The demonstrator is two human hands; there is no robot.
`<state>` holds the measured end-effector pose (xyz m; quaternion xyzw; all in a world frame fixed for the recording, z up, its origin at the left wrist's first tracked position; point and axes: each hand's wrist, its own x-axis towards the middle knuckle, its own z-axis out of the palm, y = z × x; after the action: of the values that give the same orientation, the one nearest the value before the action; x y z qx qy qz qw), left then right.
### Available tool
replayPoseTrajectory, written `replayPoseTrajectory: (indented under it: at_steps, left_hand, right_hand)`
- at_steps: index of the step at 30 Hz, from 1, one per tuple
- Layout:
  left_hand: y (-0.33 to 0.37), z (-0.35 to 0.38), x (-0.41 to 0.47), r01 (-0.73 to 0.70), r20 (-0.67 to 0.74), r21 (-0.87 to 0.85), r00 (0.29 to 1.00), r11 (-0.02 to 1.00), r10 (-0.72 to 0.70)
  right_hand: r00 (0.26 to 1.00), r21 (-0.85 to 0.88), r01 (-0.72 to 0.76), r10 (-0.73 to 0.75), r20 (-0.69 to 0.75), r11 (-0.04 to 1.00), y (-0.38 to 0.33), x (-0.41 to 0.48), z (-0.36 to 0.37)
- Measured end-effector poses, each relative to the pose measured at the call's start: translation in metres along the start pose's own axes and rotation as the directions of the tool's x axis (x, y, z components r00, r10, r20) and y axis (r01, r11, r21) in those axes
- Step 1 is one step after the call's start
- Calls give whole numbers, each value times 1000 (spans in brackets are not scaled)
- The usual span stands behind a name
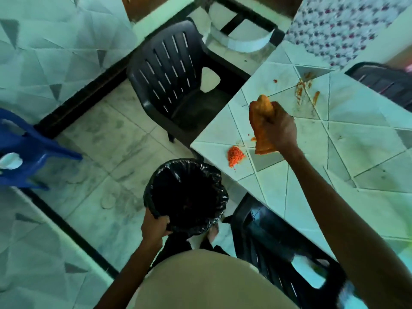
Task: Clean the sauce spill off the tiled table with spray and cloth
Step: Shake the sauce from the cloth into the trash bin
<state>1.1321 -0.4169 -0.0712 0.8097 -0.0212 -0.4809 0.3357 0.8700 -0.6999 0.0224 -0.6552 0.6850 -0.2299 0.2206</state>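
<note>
My right hand grips a bunched orange cloth over the tiled table, the cloth hanging down onto the tiles. A small heap of orange-red sauce lies near the table's corner, just left of the cloth. More orange smears streak the tiles farther back. My left hand holds the near rim of a bin lined with a black bag, which sits below the table corner. No spray bottle shows clearly.
A black plastic chair stands at the table's far side, another black chair sits tucked under its near edge, and a third is at the right. A blue chair is at the left. Pale floor tiles lie between.
</note>
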Motion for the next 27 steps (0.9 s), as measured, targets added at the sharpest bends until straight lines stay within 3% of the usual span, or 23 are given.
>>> replayPoseTrajectory:
  at_steps: [3, 7, 15, 27]
  left_hand:
    - [-2, 12, -3, 1, -13, 21, 1000, 1000, -1]
    - [-4, 26, -4, 0, 22, 23, 1000, 1000, 0]
    - [1, 32, -2, 60, 66, 17, 996, 998, -61]
    - [14, 20, -4, 29, 109, 11, 994, 1000, -30]
  right_hand:
    - [980, -339, 195, -166, 113, 920, 15, 26, 22]
    - [938, -484, 309, -176, 300, 819, 34, 21, 60]
    - [921, -441, 306, -144, 363, 844, 33, -17, 86]
    - [865, -259, 373, -234, 444, 891, -6, -121, 114]
